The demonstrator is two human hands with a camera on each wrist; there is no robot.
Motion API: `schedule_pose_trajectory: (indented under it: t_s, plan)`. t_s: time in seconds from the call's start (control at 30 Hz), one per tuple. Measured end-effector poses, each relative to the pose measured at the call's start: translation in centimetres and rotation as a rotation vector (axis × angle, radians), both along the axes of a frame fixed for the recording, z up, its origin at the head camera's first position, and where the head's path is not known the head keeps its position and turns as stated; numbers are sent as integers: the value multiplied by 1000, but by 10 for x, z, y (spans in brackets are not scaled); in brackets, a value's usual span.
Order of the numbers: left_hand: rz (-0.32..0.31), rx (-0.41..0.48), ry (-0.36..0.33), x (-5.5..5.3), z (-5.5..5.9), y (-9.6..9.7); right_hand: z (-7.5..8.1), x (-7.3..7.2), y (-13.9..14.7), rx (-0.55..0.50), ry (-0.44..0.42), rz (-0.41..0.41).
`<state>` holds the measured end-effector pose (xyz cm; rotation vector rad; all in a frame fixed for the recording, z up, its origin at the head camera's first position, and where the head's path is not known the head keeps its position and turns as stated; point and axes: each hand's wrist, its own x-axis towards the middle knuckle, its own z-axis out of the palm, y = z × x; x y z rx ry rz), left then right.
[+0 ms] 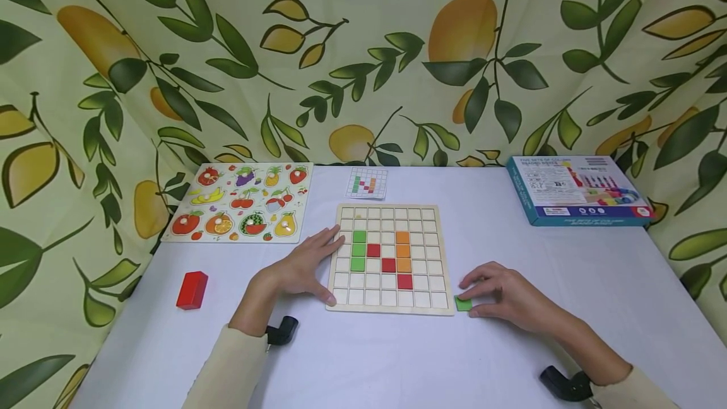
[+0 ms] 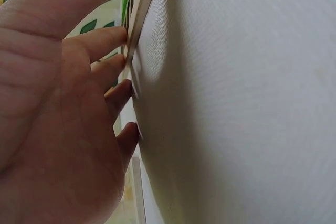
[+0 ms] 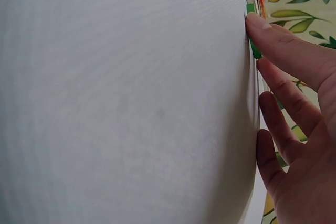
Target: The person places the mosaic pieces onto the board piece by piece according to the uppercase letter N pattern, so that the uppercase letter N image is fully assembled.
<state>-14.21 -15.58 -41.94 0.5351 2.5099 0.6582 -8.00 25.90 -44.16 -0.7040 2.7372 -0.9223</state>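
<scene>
A square wooden grid board (image 1: 386, 309) lies in front of me. On it, green tiles (image 1: 358, 250) form a column at left, orange tiles (image 1: 403, 252) a column at right, and red tiles (image 1: 389, 265) step diagonally between them. My left hand (image 1: 298, 264) rests at the board's left edge, fingers spread, thumb by the lower left corner. Just off the lower right corner, my right hand (image 1: 505, 295) pinches a green square tile (image 1: 462, 303) between thumb and forefinger, close to the table. In the right wrist view the thumb lies on that tile (image 3: 254, 40).
A small pattern card (image 1: 366, 183) with a coloured grid lies behind the board. At back left is a fruit knob puzzle (image 1: 238, 204); at back right, a boxed set (image 1: 579, 191). A red block (image 1: 192, 290) sits at left on the white table (image 1: 386, 365).
</scene>
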Motion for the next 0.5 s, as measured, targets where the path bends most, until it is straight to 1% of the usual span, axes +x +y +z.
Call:
schedule_pose_trajectory:
  t_s: [0.23, 0.5]
  plan:
    - [3, -4, 0, 0, 0, -1, -3, -1, 0, -50, -1, 10]
    - [-10, -10, 6, 0, 0, -2, 1, -1, 0, -27, -9, 13]
